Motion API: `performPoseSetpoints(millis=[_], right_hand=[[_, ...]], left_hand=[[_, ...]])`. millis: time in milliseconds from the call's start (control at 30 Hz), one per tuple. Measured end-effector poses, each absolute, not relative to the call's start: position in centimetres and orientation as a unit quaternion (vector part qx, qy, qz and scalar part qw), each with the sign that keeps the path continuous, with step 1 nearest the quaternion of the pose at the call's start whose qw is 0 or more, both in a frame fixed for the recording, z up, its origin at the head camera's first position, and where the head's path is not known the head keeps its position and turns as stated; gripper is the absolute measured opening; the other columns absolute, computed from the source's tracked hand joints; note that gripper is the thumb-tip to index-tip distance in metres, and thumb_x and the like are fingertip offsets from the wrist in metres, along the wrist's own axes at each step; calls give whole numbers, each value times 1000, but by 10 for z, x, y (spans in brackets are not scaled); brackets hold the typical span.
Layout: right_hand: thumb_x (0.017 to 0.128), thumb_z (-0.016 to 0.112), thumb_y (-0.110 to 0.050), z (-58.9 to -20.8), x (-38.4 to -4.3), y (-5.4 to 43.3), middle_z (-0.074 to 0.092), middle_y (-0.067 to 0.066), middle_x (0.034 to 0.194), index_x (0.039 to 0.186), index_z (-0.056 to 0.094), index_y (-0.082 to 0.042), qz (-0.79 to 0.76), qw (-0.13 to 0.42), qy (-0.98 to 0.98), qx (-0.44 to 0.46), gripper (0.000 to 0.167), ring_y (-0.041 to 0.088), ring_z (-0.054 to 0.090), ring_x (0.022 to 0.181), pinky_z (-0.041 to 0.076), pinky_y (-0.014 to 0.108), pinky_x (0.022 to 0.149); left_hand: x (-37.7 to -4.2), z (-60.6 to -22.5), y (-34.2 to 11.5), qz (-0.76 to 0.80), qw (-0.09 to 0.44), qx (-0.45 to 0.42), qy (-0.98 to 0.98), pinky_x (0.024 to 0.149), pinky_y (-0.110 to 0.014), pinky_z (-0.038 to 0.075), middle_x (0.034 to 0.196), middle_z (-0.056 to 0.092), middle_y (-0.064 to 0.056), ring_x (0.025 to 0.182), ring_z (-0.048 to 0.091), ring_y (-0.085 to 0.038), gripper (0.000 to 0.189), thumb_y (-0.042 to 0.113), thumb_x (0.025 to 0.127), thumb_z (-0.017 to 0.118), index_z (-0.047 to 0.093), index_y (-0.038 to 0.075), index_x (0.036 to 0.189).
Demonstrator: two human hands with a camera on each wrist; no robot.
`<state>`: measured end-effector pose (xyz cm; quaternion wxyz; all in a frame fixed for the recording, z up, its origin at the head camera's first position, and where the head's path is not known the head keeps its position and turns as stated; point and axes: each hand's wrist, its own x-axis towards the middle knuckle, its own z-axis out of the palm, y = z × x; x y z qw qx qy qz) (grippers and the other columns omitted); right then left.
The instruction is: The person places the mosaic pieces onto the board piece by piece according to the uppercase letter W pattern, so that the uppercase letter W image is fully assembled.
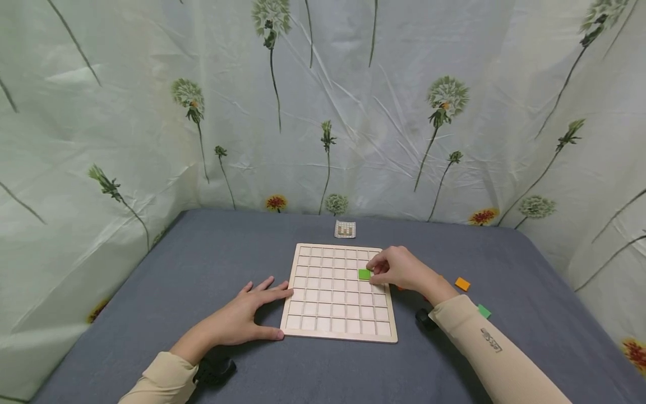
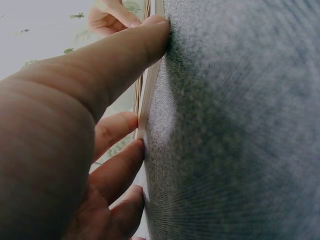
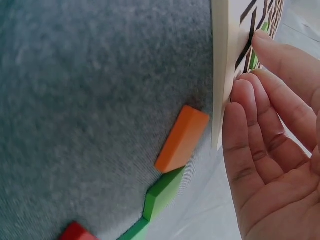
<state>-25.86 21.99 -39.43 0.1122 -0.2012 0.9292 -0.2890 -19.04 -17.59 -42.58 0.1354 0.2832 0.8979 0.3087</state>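
Note:
A light wooden grid board (image 1: 324, 294) lies flat on the dark cloth, its squares framed by thin raised strips. At its upper right, a thin green square tile (image 1: 364, 274) sits at the grid surface, pinched along its near edge by the thumb and index finger of my right hand (image 1: 404, 271). The other fingers of that hand bend over the board's right edge. My left hand (image 1: 239, 320) is spread at the board's left side, with thumb and fingertips touching the edge. In the left wrist view, the thumb (image 2: 120, 55) lies straight against the board's side.
Loose blocks lie right of the board: an orange one (image 1: 462, 284) and a green one (image 1: 484, 311), partly behind the right sleeve. A red block (image 3: 77, 232) shows in the right wrist view. A small card with a grid pattern (image 1: 345, 229) lies beyond the board.

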Motion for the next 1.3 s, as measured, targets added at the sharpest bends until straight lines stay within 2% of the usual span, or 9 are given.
performPoseSetpoints(millis=[300, 667, 1000, 1300], right_hand=[[96, 83, -22, -384, -259, 238, 78, 0, 95, 122, 81, -7, -278, 109, 937, -181, 30, 8, 68, 82, 59, 30, 75], [97, 82, -24, -370, -246, 271, 75, 2, 98, 127, 78, -5, -299, 90, 939, -146, 36, 13, 66, 86, 55, 31, 75], [94, 84, -19, -382, -239, 286, 74, -1, 92, 123, 79, -3, -310, 108, 930, -166, 33, 13, 64, 79, 53, 24, 67], [91, 88, -25, -390, -231, 284, 73, -4, 84, 117, 82, -8, -293, 118, 936, -156, 32, 10, 60, 69, 48, 24, 60]], left_hand=[[-192, -426, -176, 315, 136, 285, 895, 124, -83, 3, 173, 41, -4, 166, 19, -47, 85, 56, 87, 86, 53, 28, 160], [-192, -428, -176, 320, 134, 280, 895, 125, -82, 3, 173, 41, -3, 166, 19, -46, 85, 54, 86, 87, 54, 27, 160], [-191, -426, -176, 324, 137, 275, 895, 125, -81, 2, 173, 41, -4, 166, 18, -45, 85, 52, 86, 88, 54, 26, 160], [-190, -425, -175, 325, 138, 276, 894, 125, -81, 1, 173, 41, -3, 166, 18, -45, 86, 53, 86, 87, 54, 26, 160]])
